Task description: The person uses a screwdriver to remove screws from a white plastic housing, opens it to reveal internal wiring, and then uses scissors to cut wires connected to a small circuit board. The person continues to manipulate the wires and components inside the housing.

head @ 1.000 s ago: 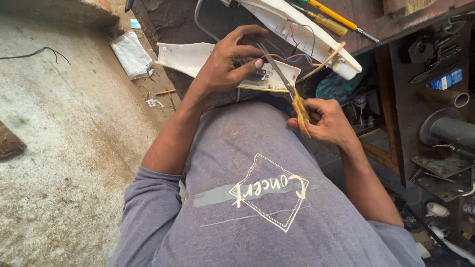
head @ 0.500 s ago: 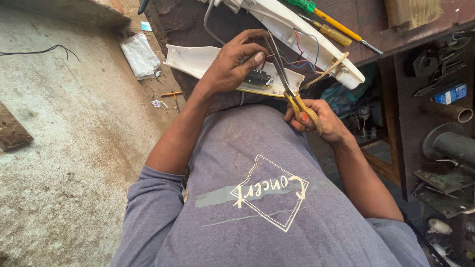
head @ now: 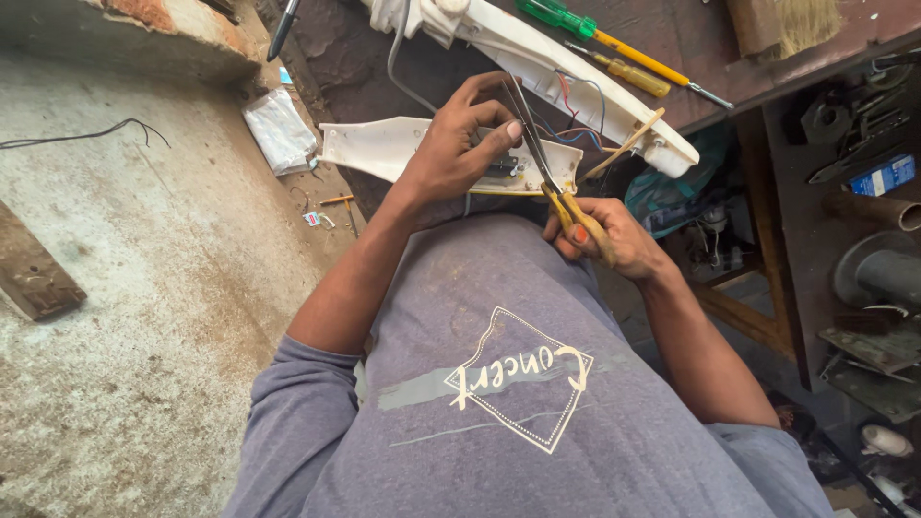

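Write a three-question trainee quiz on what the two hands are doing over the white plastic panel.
1. True or false: the right hand grips yellow-handled long-nose pliers.
2. Which hand steadies the flat white plastic panel? A left hand, B right hand.
3. Fill in: on the dark workbench lies a screwdriver with a ____ handle and yellow shaft.

Key: 1 true; 2 A; 3 green.
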